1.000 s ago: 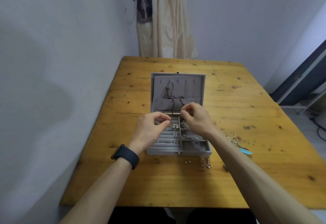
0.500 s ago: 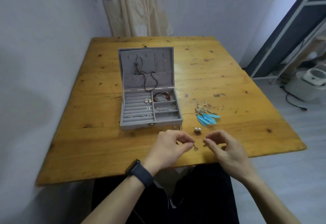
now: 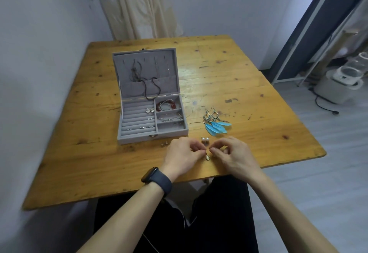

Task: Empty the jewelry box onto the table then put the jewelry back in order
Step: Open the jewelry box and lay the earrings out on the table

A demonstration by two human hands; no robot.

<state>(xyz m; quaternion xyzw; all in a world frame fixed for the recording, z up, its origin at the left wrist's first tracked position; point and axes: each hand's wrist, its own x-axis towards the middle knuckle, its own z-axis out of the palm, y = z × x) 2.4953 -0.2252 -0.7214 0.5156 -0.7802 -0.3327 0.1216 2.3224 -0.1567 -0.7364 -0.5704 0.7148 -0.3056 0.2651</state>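
- Both hands are low over the table's [image 3: 258, 103] near edge: left hand [image 3: 184, 156] and right hand [image 3: 234, 156] meet fingertip to fingertip, pinching at the top of a small teardrop pendant [image 3: 207, 156] dangling between them
- Dark watch [image 3: 157, 180] on the left wrist
- Grey jewelry box [image 3: 137, 122] sits open behind, lid upright, small pieces in its compartments
- Blue feather earrings [image 3: 216, 126] lie right of the box, pearl earrings [image 3: 205, 139] just beyond the fingertips

Far corner: cream curtain [image 3: 143, 7] hanging against the white wall [image 3: 39, 53]. Right side: white metal frame [image 3: 318, 23] standing before a dark panel [image 3: 298, 39], white round appliance [image 3: 338, 85] on the grey floor [image 3: 318, 173] nearby, black cable [image 3: 324, 103] lying beside it. Bottom: dark trousers [image 3: 219, 213].
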